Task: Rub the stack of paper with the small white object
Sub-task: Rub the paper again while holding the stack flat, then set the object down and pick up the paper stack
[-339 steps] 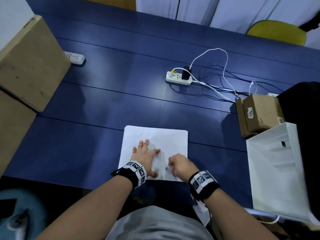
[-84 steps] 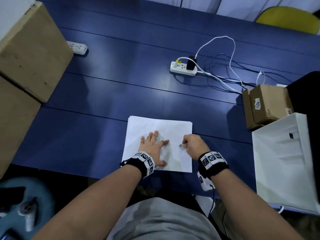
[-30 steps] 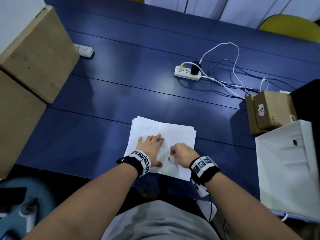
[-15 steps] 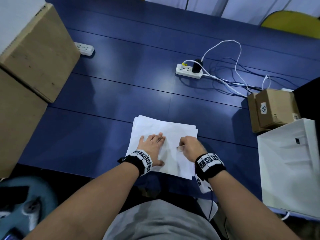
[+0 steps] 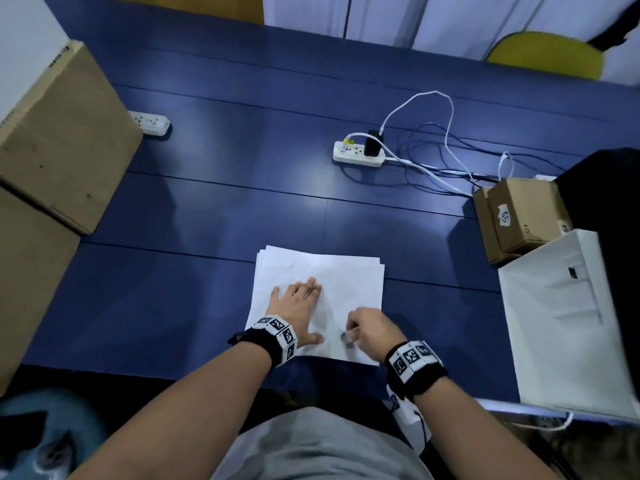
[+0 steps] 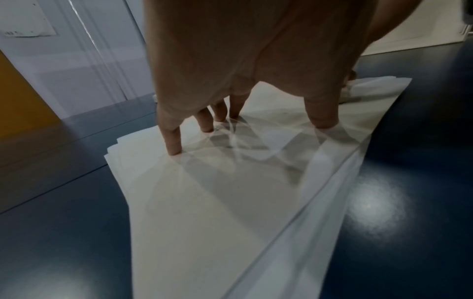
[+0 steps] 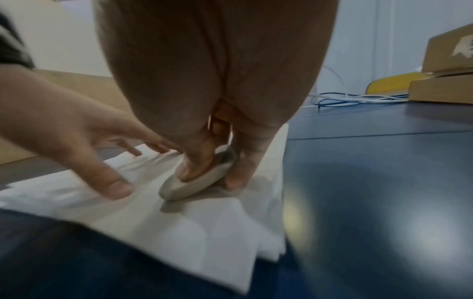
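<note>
A stack of white paper (image 5: 346, 282) (image 6: 204, 202) (image 7: 179, 232) lies on the blue table near its front edge. My left hand (image 5: 298, 308) (image 6: 243, 125) lies flat on the stack's left half, fingers straight and pressing the sheets down. My right hand (image 5: 369, 329) (image 7: 207, 176) pinches a small white rounded object (image 5: 347, 338) (image 7: 194, 185) between thumb and fingers. The object's lower end touches the paper near the stack's front right corner.
Big cardboard boxes (image 5: 52, 147) stand at the left. A power strip (image 5: 358, 155) with cables lies beyond the paper, another strip (image 5: 150, 122) further left. Small brown boxes (image 5: 519, 216) and a white box (image 5: 568, 320) sit to the right, a yellow chair (image 5: 543, 55) beyond the table.
My right hand has pulled the white object toward me, from the stack's middle right down to its front right part. The left hand stays pressed on the paper.
</note>
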### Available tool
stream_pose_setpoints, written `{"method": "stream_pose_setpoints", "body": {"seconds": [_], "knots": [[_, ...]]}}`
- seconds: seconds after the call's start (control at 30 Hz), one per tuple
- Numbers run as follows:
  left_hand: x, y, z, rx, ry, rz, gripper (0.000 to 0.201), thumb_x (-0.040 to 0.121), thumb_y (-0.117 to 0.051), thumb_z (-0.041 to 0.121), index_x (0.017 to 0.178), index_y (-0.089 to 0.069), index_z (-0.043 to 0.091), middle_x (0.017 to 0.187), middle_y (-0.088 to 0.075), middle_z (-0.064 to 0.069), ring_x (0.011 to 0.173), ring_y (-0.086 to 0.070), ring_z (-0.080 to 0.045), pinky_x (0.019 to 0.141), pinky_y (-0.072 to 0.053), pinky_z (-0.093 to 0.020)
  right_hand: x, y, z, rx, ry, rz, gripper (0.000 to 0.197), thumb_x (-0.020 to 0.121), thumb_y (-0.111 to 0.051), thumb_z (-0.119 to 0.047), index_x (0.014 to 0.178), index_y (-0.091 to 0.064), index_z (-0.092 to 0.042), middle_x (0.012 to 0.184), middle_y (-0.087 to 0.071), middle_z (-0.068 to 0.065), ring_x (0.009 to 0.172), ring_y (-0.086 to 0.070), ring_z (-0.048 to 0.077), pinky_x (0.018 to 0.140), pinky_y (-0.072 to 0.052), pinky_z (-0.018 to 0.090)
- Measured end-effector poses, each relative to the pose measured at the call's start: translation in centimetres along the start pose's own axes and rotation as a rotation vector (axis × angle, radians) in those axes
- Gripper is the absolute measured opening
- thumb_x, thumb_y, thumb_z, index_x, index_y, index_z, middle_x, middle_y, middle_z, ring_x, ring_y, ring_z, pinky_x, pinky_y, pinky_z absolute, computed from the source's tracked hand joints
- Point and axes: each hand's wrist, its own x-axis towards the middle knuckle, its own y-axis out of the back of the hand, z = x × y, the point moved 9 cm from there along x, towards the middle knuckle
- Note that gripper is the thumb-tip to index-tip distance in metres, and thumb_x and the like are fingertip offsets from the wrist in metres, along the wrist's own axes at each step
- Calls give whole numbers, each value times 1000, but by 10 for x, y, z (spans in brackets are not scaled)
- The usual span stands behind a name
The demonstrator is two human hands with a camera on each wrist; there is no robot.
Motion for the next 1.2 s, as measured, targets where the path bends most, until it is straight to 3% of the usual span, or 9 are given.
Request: {"method": "stream_pose_setpoints", "body": {"seconds": [0.23,0.4,0.53,0.67,0.77,0.87,0.97,1.1,1.2], "knots": [[-1,5,2,22,-17,-11,115,75,-58,74,157,1,20,165,2,4,147,-13,-25,115,-19,-57,0,3,9,153,-72,21,6,84,-71,-17,89,-70,-17,95,-72,0,89,-67,19,79,-55,29],[2,8,0,39,-34,27,112,75,-54,77,157,-4,20,164,-1,2,144,-17,-26,111,-26,-54,-4,37,43,460,-220,325,15,87,-75,-21,100,-73,-14,91,-70,-2,87,-64,15,75,-45,21],[2,20,-8,-67,-3,123,103,80,-50,75,157,-8,22,162,-14,0,142,-23,-26,114,-26,-48,-13,57,93,622,-391,530,15,86,-76,-27,92,-73,-12,88,-72,1,89,-69,20,80,-48,26],[-6,37,-54,-253,156,273,82,87,-53,63,153,-27,23,149,-35,-1,134,-35,-25,108,-34,-42,-25,77,143,630,-555,648,21,87,-73,-35,91,-70,-14,93,-71,10,99,-68,32,83,-48,31],[-18,34,-107,-416,379,323,71,87,-59,56,146,-39,22,140,-43,-6,127,-41,-29,103,-38,-43,-26,85,163,560,-623,618,23,87,-72,-29,99,-74,-8,110,-73,17,107,-65,36,92,-49,37],[-28,21,-140,-520,544,287,66,84,-62,52,140,-47,21,137,-47,-10,126,-42,-32,104,-38,-41,-25,91,164,448,-643,601,24,89,-69,-25,104,-73,-5,113,-70,22,109,-63,40,95,-49,41],[-31,14,-148,-574,615,251,62,85,-61,49,138,-51,18,138,-48,-11,127,-43,-32,104,-39,-40,-19,94,134,303,-575,619,26,89,-64,-17,111,-71,-5,117,-65,24,110,-60,41,98,-49,42],[-29,12,-131,-633,648,189,62,86,-60,47,136,-50,10,134,-48,-15,126,-44,-32,102,-41,-39,10,53,78,278,-477,356,34,87,-61,-24,114,-67,-5,120,-67,18,112,-62,35,97,-50,37],[-25,14,-106,-586,673,126,74,86,-62,52,135,-41,1,137,-39,-16,129,-39,-32,102,-39,-39,22,37,49,252,-519,282,49,88,-58,-30,125,-54,1,134,-49,21,122,-49,41,103,-43,41]]}}
